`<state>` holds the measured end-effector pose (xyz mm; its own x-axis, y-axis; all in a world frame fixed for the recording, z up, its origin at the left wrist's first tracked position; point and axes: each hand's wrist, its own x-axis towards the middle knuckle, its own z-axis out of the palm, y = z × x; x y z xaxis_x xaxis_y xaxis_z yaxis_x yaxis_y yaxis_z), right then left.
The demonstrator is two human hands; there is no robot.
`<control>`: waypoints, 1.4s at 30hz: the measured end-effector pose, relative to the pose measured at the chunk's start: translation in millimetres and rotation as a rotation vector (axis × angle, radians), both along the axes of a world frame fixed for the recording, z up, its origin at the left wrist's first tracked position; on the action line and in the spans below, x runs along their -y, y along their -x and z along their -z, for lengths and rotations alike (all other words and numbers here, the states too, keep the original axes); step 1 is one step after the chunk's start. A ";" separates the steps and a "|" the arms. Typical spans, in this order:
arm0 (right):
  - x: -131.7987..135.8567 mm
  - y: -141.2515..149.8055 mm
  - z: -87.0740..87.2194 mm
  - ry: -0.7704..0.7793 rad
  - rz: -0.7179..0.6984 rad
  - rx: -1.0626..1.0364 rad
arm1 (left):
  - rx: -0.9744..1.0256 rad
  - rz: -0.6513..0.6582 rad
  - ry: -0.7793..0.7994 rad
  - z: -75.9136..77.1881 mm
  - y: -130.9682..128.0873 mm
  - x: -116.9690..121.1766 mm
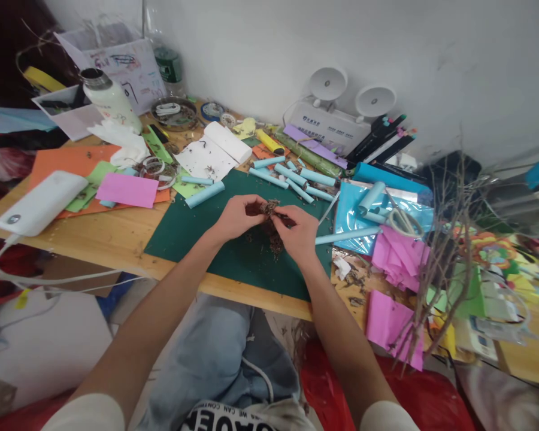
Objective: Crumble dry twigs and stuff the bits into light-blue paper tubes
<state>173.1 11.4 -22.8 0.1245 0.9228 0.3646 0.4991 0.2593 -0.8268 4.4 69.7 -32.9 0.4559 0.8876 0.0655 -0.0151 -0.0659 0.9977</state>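
Note:
Between my two hands is a small brown clump of dry, twiggy plant matter [270, 208], held just above a dark green cutting mat [184, 233]. My left hand [240, 216] pinches it from the left with thumb and fingers. From the right, my right hand [297, 230] grips the same clump with closed fingers. Below, between the hands, more brown crumbly bits [276, 244] hang or lie over the mat; I cannot tell which. Several light blue paper tubes [291, 175] lie at the mat's far edge, and another blue tube [205, 194] rests on its left.
Scissors [404, 221] lie on a blue plastic packet [350, 206] at right. Bare twigs [449, 257] stand beside pink paper [399, 257]. A white power bank [40, 203], an open bottle [110, 99] and coloured paper occupy the left. A white router [327, 126] stands against the wall.

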 end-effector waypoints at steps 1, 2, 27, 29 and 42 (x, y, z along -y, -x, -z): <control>0.9 0.5 -1.8 -0.023 0.002 0.049 | -0.014 -0.003 -0.016 1.2 -1.7 0.4; 1.4 0.7 -3.2 -0.041 -0.003 0.078 | -0.025 0.002 -0.029 1.8 -3.0 0.8; -7.6 -14.9 -3.6 0.217 -0.101 -0.163 | -0.286 0.006 -0.266 -8.4 5.4 0.8; -8.5 -15.8 -2.4 0.211 -0.114 -0.221 | -0.246 -0.026 -0.239 -4.9 2.0 2.7; -11.7 -1.5 5.8 0.186 0.015 -0.529 | 0.026 -0.090 -0.018 5.9 -11.8 5.7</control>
<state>174.5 23.1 -28.6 0.2597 0.9623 0.0804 0.0064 0.0816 -0.9966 16.2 64.0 -38.8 0.3727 0.9233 0.0925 -0.0341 -0.0860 0.9957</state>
